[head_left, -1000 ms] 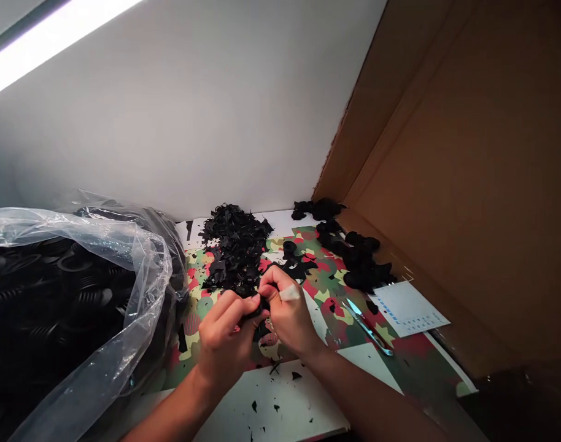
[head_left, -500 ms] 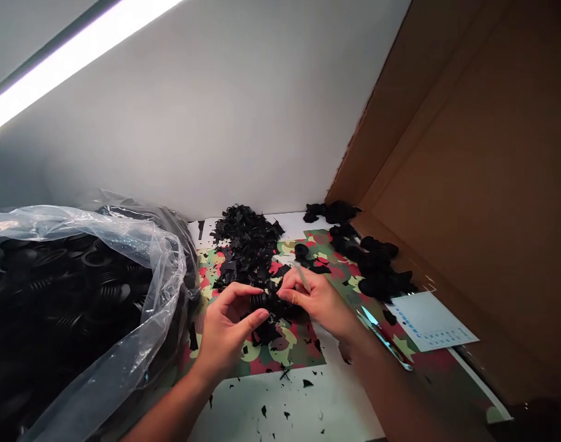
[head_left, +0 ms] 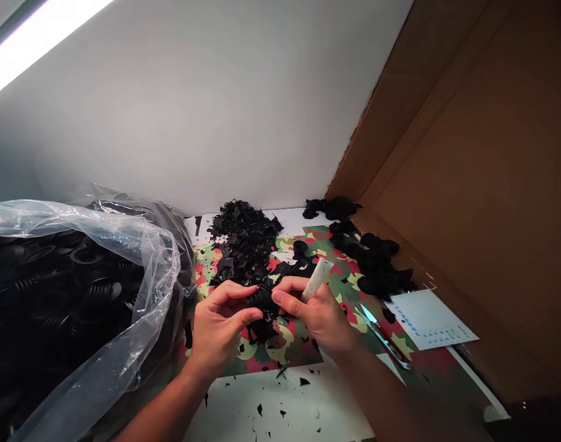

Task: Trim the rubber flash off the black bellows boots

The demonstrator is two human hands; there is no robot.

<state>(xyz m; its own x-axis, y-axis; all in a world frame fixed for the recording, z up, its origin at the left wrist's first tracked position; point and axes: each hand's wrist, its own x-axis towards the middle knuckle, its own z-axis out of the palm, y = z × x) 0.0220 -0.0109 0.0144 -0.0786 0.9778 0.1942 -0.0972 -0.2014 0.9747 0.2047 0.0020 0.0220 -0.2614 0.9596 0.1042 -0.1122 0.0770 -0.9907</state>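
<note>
My left hand (head_left: 225,319) is closed on a black ribbed rubber bellows (head_left: 262,298), gripping it between thumb and fingers. Against its right side is my right hand (head_left: 310,310), closed around a slim tool with a pale handle (head_left: 315,281). The handle sticks up past the thumb; the working end is hidden by fingers and the dark part. Black rubber scraps (head_left: 246,245) are heaped just beyond both hands, on a camouflage-patterned mat (head_left: 285,347).
On the left stands a clear plastic bag (head_left: 163,270) full of black ribbed parts. Black pieces (head_left: 377,264) lie in a row beside the cardboard wall (head_left: 469,184). Metal tweezers or scissors (head_left: 384,337) and a printed white card (head_left: 434,319) rest at right.
My right hand has turned, so the pale handle now shows more fully and points up to the right. The bellows is still in my left hand. The view has shifted slightly.
</note>
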